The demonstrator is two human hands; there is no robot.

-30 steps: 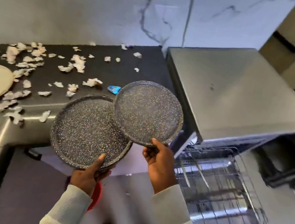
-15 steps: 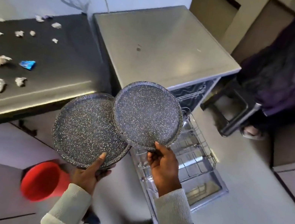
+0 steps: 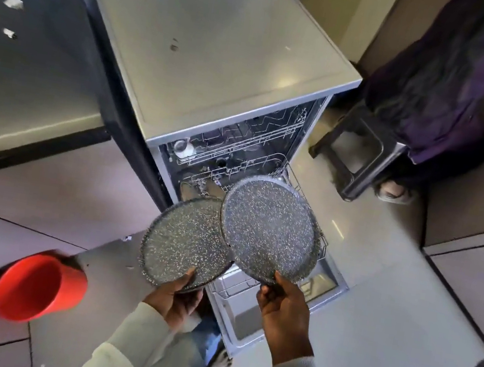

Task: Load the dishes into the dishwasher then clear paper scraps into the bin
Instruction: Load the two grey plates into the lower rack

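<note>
We hold one speckled plate in each hand. The left hand (image 3: 175, 298) grips the near rim of the left plate (image 3: 183, 237), thumb on top and fingers curled beneath. The right hand (image 3: 284, 313) grips the near rim of the right plate (image 3: 268, 229) the same way. The right plate overlaps the right edge of the left plate. Both plates are in the air above the pulled-out lower rack (image 3: 233, 287) of the open dishwasher (image 3: 217, 57), and the let-down door (image 3: 247, 318) lies under the rack. Open floor (image 3: 374, 301) lies right of the door. A stool (image 3: 357, 157) and a second person (image 3: 448, 89) are beyond it. On the left, the counter (image 3: 28, 77) carries paper scraps (image 3: 14, 2) and its edge stands beside the dishwasher. A red bin (image 3: 37, 288) sits on the floor near the left hand. Half a second ago the left plate hung in front of the counter edge. Both plates are now over the rack, with grip and overlap unchanged.
</note>
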